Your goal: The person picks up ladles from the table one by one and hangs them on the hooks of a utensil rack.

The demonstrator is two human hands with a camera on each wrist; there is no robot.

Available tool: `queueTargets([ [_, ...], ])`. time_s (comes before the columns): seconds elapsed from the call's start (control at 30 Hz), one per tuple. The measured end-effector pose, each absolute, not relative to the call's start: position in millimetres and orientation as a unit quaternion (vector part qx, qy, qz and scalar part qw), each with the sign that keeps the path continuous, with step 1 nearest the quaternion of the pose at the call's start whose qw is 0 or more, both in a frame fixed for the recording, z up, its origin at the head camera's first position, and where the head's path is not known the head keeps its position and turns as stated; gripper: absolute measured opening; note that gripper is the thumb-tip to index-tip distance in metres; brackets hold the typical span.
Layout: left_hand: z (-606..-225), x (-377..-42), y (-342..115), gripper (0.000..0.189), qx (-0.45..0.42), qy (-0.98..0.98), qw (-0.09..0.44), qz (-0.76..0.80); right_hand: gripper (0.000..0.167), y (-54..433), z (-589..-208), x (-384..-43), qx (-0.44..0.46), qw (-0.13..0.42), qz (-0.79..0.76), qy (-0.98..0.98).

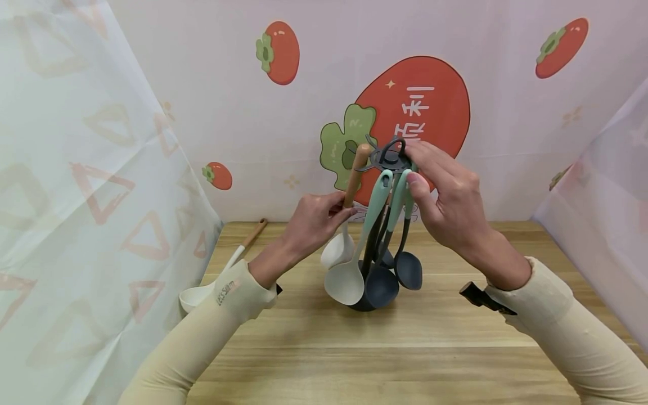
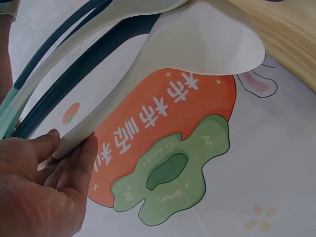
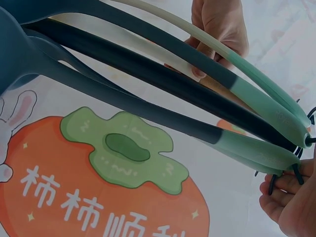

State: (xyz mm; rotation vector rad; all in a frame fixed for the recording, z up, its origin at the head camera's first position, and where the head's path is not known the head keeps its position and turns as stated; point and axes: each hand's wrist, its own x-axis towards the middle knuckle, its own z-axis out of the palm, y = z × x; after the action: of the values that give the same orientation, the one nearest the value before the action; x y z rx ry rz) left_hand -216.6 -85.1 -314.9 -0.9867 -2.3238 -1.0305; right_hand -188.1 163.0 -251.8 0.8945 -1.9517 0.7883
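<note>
My left hand (image 1: 319,219) pinches a white ladle (image 2: 207,42) low on its wooden handle. That ladle hangs bowl down, its handle end beside the hooks of a dark rotating utensil rack (image 1: 391,160). At the top of the rack, my right hand (image 1: 450,197) grips the rim, its thumb by a mint handle and its fingertips among the hooks in the right wrist view. Several mint-handled utensils hang there, among them a cream spoon (image 1: 344,283), a dark ladle (image 1: 382,287) and another dark ladle (image 1: 408,270). Their heads partly hide the rack's base.
Another white ladle (image 1: 194,295) with a wooden handle lies on the wooden table (image 1: 354,354) at the left, partly behind my left sleeve. A white cloth backdrop (image 1: 212,84) with printed persimmons stands behind, and cloth walls close both sides.
</note>
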Motion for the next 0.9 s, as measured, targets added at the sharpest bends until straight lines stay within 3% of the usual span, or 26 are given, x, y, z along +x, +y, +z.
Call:
queueTargets([
  [0.67,-317.0,-214.8,-82.8,0.019,-0.348,-0.837,0.175,-0.385,0.046,164.6,-252.4,-187.8,0.353,0.416,0.312,-0.777],
  [0.9,-319.5,-214.5,-85.4,0.021,-0.360,-0.824,0.189,-0.393,0.045,164.0,-252.5,-187.7,0.355,0.417,0.313,-0.776],
])
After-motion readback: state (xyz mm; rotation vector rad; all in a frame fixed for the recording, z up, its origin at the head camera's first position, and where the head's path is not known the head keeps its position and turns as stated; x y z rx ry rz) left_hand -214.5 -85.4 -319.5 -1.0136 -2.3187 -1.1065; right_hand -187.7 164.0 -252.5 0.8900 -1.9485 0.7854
